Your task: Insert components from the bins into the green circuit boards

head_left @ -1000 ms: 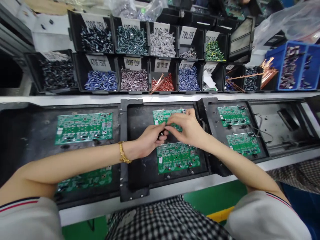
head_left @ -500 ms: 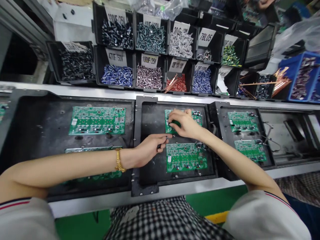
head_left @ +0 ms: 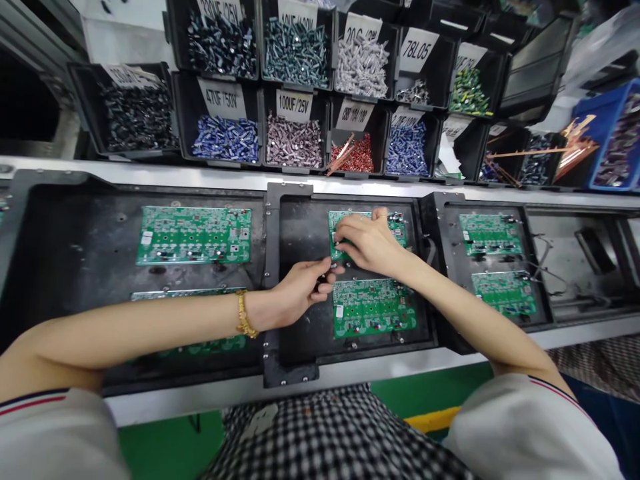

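Observation:
My right hand (head_left: pixel 367 243) is over the left part of the upper green circuit board (head_left: pixel 399 230) in the middle black tray. Its thumb and index finger pinch a small dark component against or just above that board; the hand covers much of the board. Just below and to the left, my left hand (head_left: pixel 300 293), with a gold bracelet (head_left: pixel 244 315) on the wrist, has its fingers curled around several small dark components, with thumb and index finger pressed together. A lower circuit board (head_left: pixel 374 310), with small parts along its front edge, lies in the same tray.
Behind the trays stand labelled black bins of loose components, such as blue ones (head_left: pixel 226 139) and red ones (head_left: pixel 361 155). A left tray (head_left: pixel 75 247) and a right tray (head_left: pixel 445 267) also carry green boards. A metal rail (head_left: pixel 210 175) runs behind the trays.
My left thumb has come up against the index finger, which was stretched out before. My right hand stays pinched over the upper board. The whole view has shifted slightly.

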A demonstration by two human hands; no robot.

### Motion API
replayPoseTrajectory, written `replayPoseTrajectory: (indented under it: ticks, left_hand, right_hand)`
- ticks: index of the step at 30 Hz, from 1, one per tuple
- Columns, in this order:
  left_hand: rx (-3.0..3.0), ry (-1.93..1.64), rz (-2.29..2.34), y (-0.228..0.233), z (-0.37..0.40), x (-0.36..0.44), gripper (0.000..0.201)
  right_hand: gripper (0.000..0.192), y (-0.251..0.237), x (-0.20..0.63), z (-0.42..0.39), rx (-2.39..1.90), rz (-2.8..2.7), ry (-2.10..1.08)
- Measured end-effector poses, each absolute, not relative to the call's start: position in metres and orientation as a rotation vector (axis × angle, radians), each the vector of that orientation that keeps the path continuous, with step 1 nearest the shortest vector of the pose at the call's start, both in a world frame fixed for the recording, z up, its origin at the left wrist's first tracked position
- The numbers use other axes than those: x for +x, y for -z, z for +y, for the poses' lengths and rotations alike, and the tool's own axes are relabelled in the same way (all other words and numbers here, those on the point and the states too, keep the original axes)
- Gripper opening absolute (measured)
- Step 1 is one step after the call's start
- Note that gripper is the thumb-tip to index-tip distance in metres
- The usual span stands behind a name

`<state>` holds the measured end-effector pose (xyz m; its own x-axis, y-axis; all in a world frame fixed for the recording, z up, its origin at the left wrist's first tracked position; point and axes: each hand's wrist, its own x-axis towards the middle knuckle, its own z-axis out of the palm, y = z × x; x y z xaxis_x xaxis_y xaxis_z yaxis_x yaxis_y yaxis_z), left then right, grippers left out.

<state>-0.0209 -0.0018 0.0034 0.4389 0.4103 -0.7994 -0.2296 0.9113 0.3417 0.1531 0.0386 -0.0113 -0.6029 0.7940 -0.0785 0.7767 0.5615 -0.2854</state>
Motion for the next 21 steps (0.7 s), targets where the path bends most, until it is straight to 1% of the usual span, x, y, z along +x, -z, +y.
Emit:
replayPoseTrajectory:
  ticks: [2, 4, 7, 9, 12, 16, 21]
  left_hand:
    - [0.195, -0.426, 1.046, -0.003, -0.002, -0.019, 0.025]
    - [0.205, -0.465, 1.032, -0.003, -0.004, -0.014, 0.024]
    - [0.23, -0.471, 0.974, -0.009, -0.011, -0.001, 0.021]
    - [0.238, -0.4, 0.903, -0.014, -0.017, 0.009, 0.024]
    - [0.249, -0.263, 0.849, -0.018, -0.026, 0.02, 0.024]
    - [0.378, -0.173, 0.895, -0.013, -0.034, 0.024, 0.018]
    - [0.456, -0.179, 0.87, -0.007, -0.035, 0.024, 0.015]
  right_hand:
    - [0.02, 0.007, 0.154, 0.034, -1.443, -2.662, -0.473]
    - [0.02, -0.001, 0.156, 0.024, -1.493, -2.558, -0.56]
    - [0.02, -0.022, 0.165, -0.003, -1.485, -2.477, -0.647]
    - [0.019, -0.035, 0.177, -0.025, -1.509, -2.506, -0.572]
    - [0.017, -0.044, 0.201, -0.055, -1.673, -2.514, -0.372]
    - [0.012, -0.027, 0.23, -0.079, -1.908, -2.474, -0.231]
    - [0.013, 0.0, 0.237, -0.08, -1.991, -2.419, -0.159]
